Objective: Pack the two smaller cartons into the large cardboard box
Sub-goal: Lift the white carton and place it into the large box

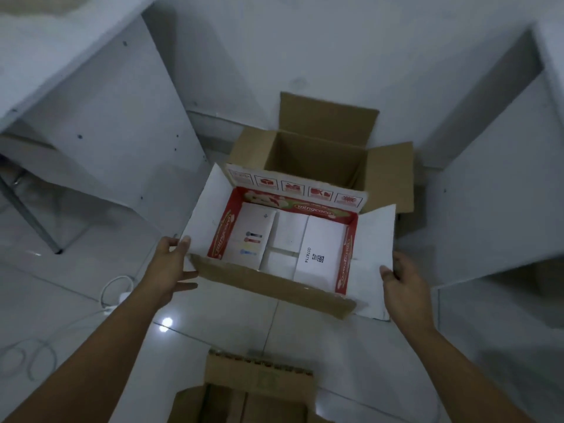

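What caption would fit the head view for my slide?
Left hand and right hand at the white side flaps of an open red carton, with the brown box open behind it.

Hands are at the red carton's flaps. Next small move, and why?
Probably fold the left flap and right flap shut: left hand and right hand sit at their edges, the red carton is open, and the brown box behind looks empty.

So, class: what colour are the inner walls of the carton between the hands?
Red, on the carton; head view shows it.
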